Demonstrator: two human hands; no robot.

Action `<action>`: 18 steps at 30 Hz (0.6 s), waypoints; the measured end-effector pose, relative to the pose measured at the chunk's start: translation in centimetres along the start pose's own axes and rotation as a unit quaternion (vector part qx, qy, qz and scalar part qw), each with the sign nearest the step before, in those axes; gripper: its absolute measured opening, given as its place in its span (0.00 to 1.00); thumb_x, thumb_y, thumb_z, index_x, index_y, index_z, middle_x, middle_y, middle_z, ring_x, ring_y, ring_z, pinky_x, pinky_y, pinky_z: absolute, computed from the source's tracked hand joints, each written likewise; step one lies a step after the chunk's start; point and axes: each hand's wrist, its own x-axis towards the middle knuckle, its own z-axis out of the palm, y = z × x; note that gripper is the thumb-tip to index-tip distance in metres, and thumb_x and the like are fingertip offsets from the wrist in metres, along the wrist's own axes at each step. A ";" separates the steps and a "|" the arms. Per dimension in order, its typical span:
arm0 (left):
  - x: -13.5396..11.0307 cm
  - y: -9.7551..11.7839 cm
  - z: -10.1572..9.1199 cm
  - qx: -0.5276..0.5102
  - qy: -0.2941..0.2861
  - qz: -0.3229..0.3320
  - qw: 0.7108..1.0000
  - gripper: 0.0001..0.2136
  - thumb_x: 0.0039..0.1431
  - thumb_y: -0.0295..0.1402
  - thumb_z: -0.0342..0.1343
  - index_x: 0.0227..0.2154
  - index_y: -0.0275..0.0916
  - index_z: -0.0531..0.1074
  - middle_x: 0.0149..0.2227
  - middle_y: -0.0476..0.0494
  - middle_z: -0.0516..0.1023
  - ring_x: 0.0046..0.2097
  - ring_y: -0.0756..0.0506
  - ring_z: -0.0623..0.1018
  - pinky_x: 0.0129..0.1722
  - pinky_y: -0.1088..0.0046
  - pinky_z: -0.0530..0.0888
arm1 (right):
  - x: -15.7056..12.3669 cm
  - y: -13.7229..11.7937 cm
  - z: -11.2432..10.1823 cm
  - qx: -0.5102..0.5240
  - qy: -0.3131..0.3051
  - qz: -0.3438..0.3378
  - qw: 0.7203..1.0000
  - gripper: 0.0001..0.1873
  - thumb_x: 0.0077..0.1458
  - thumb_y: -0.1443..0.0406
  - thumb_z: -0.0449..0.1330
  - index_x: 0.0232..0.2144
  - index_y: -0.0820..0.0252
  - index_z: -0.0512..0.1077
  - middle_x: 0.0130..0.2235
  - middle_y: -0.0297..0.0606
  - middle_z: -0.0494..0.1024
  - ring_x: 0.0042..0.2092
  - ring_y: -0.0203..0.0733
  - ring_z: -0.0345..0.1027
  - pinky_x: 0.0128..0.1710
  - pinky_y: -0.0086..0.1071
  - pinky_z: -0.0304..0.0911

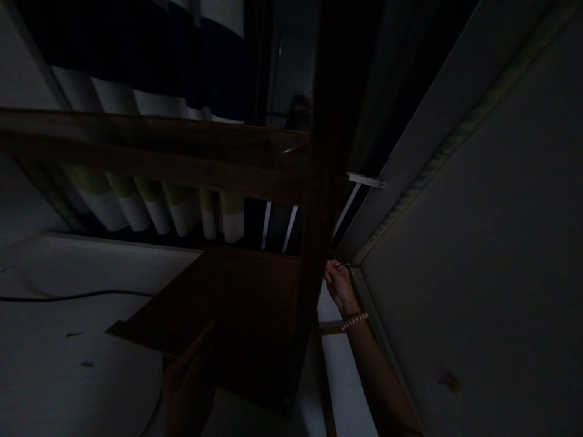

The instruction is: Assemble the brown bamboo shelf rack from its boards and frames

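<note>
In the dim head view my right hand (339, 281), with a beaded bracelet (354, 321) at the wrist, reaches into the corner behind a dark wooden post (321, 200). Its fingers are closed, and a thin stick-like thing (345, 265) juts from them; its kind is too dark to make out. Lower down, my left hand (189, 382) is in deep shadow at the near edge of a brown wooden panel (241, 303). One finger stretches out along the panel. Whether it touches the wood I cannot tell.
A wooden rail (182, 158) crosses in front of a striped curtain (159, 73) and barred window (289, 227). A pale wall (492, 243) rises close on the right. A black cable (91, 295) runs along the left. White panels (344, 370) lie below my right forearm.
</note>
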 end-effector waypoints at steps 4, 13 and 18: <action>-0.1 0.0 0.0 -0.006 0.002 0.007 1.000 0.16 0.30 0.39 0.65 0.28 0.42 0.77 0.41 0.48 0.77 0.49 0.44 0.71 0.38 0.84 0.72 | -0.1 -0.1 0.1 0.012 0.007 0.013 1.000 0.16 0.33 0.59 0.66 0.16 0.60 0.62 0.15 0.22 0.56 0.16 0.24 0.42 0.15 0.23 0.41; 0.6 -1.3 -0.9 0.012 -0.012 0.015 1.000 0.16 0.34 0.39 0.64 0.31 0.42 0.77 0.43 0.48 0.75 0.50 0.45 0.70 0.36 0.86 0.71 | 0.2 0.3 -0.1 0.048 0.025 0.036 0.998 0.15 0.29 0.62 0.67 0.18 0.59 0.64 0.18 0.24 0.61 0.18 0.25 0.50 0.14 0.21 0.46; 0.0 -0.5 -0.1 -0.010 0.011 -0.015 1.000 0.17 0.29 0.38 0.65 0.29 0.42 0.77 0.42 0.48 0.76 0.49 0.45 0.70 0.32 0.87 0.71 | 0.2 0.5 -0.2 0.057 0.025 0.032 0.998 0.13 0.30 0.63 0.67 0.18 0.59 0.65 0.20 0.26 0.64 0.19 0.25 0.54 0.16 0.20 0.50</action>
